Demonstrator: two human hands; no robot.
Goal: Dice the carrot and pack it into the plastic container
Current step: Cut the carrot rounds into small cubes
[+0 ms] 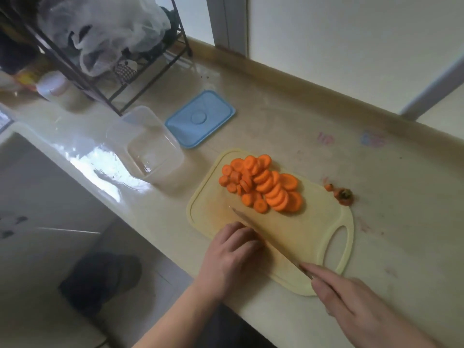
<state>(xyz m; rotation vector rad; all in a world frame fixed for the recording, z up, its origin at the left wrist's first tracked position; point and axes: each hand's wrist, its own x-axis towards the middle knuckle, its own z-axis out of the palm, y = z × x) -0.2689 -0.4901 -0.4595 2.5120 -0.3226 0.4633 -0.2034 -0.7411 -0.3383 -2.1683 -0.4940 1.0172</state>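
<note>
On cutting board (pixel 281 244) | carrot rounds (pixel 263 184) piled, undiced | right hand (pixel 356 305) gripped knife (pixel 266 239); left hand (pixel 232 249) fingers curled, contents unseen | next: crosscut rounds.

orange carrot slices (pixel 261 183), blue lid (pixel 200 118), pale-yellow board (pixel 288 237)

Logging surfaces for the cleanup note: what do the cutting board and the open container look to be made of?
Cutting board: likely plastic, pale yellow and matte, with a moulded handle hole and edge groove. Container: clear plastic, glossy; the counter shows through its walls.
</note>
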